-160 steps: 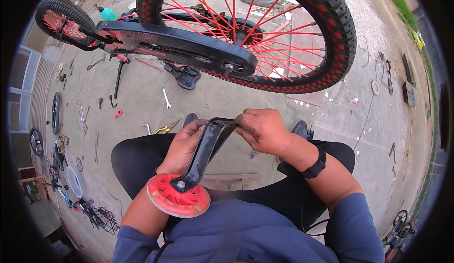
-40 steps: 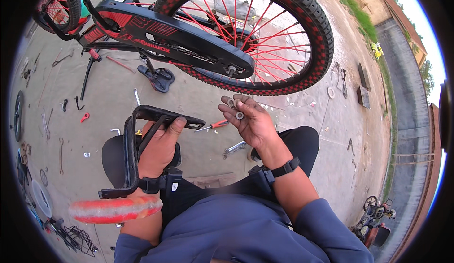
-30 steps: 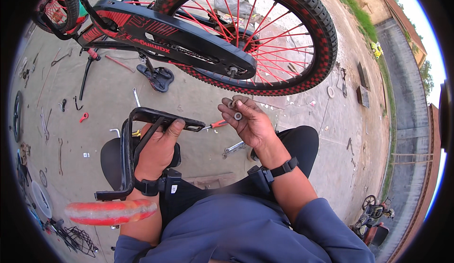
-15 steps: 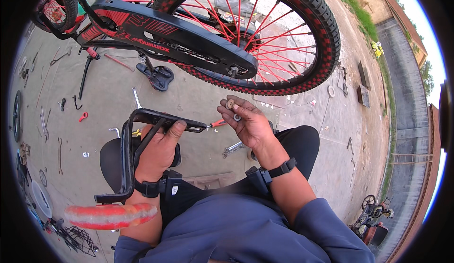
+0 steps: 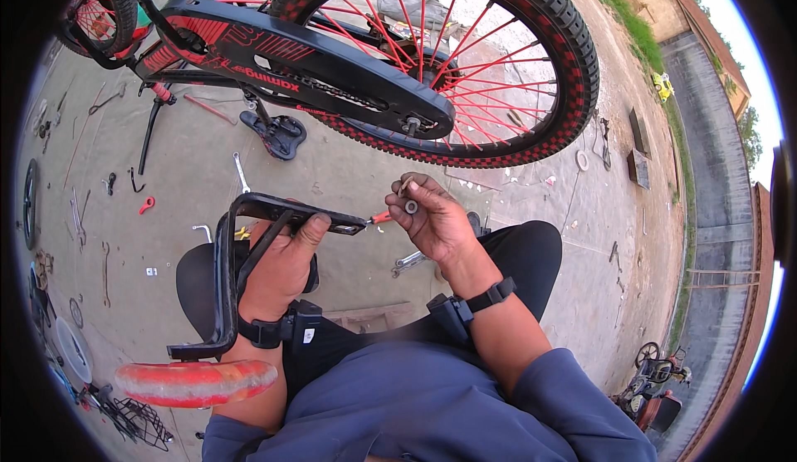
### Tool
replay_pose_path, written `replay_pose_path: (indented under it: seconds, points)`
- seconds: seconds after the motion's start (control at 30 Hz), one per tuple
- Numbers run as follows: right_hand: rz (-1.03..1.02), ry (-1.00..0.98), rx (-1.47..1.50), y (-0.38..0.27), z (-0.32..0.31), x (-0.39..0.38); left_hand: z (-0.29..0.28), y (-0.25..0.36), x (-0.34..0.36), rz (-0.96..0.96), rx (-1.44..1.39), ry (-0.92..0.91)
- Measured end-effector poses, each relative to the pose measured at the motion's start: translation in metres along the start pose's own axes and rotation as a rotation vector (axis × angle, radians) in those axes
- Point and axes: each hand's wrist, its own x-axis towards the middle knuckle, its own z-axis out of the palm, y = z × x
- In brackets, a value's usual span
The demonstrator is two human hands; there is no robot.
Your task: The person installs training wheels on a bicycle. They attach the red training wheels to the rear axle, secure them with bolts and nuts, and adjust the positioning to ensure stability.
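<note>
My left hand point(image 5: 282, 267) is closed around a black bent metal bracket point(image 5: 222, 288), thumb on top of its slotted arm. A red training wheel point(image 5: 195, 383) is at the bracket's lower end, over my left forearm. Just right of the bracket's tip, my right hand point(image 5: 438, 225) is palm up with curled fingers. It pinches a thin brownish washer point(image 5: 404, 185), seen nearly edge-on, and a small round nut point(image 5: 411, 207) lies against the fingers below. Ahead, an upturned bicycle's rear wheel point(image 5: 573, 72) has red spokes, and its threaded axle end point(image 5: 412, 125) sticks out bare beside the black chain guard point(image 5: 349, 92).
The bicycle's saddle point(image 5: 281, 136) rests on the concrete floor. A spanner point(image 5: 241, 173) lies beyond the bracket; an orange-handled screwdriver point(image 5: 381, 217) and metal tools point(image 5: 408, 261) lie between my hands. More tools are scattered left. A wall point(image 5: 714, 213) runs along the right.
The fingers of my right hand have curled and turned the washer from face-on to nearly edge-on. The nut now shows its hole more plainly. My left hand and the bracket have barely moved.
</note>
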Motion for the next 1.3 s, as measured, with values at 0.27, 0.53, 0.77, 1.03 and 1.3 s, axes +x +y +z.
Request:
replay_pose_path:
  seconds: [0.27, 0.53, 0.77, 1.03, 1.3]
  points:
    - [-0.157, 0.026, -0.152, -0.001, -0.002, 0.017, -0.001, -0.001, 0.000, -0.014, 0.022, -0.002]
    - [-0.420, 0.129, -0.493, -0.019, 0.008, 0.033, 0.000, -0.007, 0.001, 0.070, 0.006, -0.031]
    - [-0.511, 0.211, -0.583, -0.016, 0.018, 0.044, 0.000, -0.003, 0.002, 0.086, 0.049, -0.038]
    - [-0.584, 0.236, -0.568, -0.006, 0.020, 0.049, 0.000, -0.005, 0.002, 0.063, -0.009, -0.049]
    - [-0.607, 0.240, -0.535, -0.005, 0.018, 0.051, 0.000, -0.005, 0.002, 0.062, -0.008, -0.058]
